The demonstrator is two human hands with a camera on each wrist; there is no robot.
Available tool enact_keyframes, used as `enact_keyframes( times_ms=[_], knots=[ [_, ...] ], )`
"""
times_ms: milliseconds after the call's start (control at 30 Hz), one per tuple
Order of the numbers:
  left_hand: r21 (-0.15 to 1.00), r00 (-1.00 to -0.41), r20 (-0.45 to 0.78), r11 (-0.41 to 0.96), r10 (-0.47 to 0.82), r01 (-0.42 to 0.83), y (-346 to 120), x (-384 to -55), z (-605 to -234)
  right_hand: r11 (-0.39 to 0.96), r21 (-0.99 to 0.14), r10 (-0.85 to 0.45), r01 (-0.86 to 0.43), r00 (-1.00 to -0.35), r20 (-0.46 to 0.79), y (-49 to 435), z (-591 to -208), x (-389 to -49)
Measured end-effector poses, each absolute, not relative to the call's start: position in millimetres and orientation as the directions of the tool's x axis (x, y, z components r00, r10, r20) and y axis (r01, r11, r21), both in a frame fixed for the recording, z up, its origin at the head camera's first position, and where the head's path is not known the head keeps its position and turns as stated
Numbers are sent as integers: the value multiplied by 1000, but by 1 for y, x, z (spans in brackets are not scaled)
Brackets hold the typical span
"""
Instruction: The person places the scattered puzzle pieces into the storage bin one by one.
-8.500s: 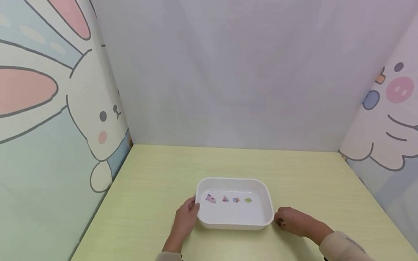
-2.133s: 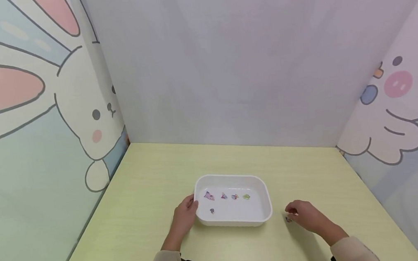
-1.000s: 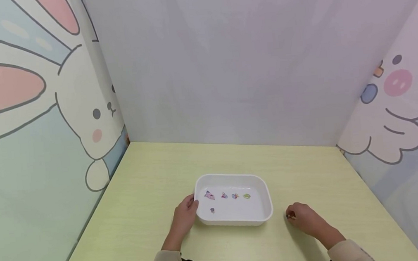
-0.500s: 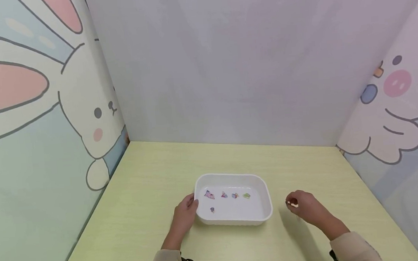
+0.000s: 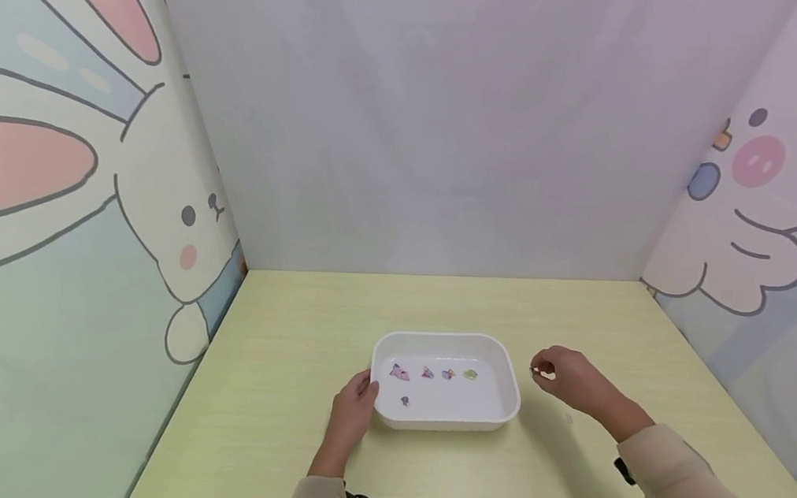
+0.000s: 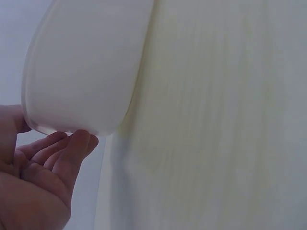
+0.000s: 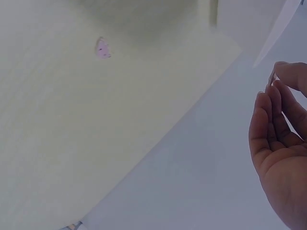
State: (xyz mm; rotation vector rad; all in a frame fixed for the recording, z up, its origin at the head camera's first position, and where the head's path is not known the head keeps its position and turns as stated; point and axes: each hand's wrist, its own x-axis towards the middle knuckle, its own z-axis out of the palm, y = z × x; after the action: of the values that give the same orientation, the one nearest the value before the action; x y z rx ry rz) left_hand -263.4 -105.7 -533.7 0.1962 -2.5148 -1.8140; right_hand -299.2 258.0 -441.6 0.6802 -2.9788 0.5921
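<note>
My left hand (image 5: 353, 415) grips the left wall of the white tray (image 5: 450, 426), with thumb and fingers at its rim in the left wrist view. Between right thumb and fingertips, my right hand (image 5: 572, 380) pinches a thin small sticker (image 7: 272, 77), above the table just right of the tray. Its print is turned away. Inside the tray lie a pink sticker (image 5: 399, 372), a green sticker (image 5: 469, 374) and two small multicoloured ones between them in a row. A dark little sticker (image 5: 405, 401) lies below the pink one.
Another pinkish sticker (image 7: 102, 49) lies on the pale yellow table (image 5: 318, 311), below the right wrist. Walls with cartoon animals stand left and right, and a grey curtain (image 5: 430, 120) hangs behind.
A dark sticker has appeared in the tray's front left since the oldest frame. My right hand has picked a sticker off the table and moved up and left toward the tray. The left hand stays.
</note>
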Motion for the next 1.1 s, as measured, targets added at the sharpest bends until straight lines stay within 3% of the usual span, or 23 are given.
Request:
enact_keyframes(
  times_ms=[567, 1100],
  knots=[
    [948, -991, -42, 308, -129, -81, -105, -263, -534, 764, -349, -540, -542, -834, 113, 205, -429, -324],
    [948, -992, -50, 306, -120, -85, -104, -264, -535, 702, -380, -672, -602, -737, -74, 150, -439, -343]
  ],
)
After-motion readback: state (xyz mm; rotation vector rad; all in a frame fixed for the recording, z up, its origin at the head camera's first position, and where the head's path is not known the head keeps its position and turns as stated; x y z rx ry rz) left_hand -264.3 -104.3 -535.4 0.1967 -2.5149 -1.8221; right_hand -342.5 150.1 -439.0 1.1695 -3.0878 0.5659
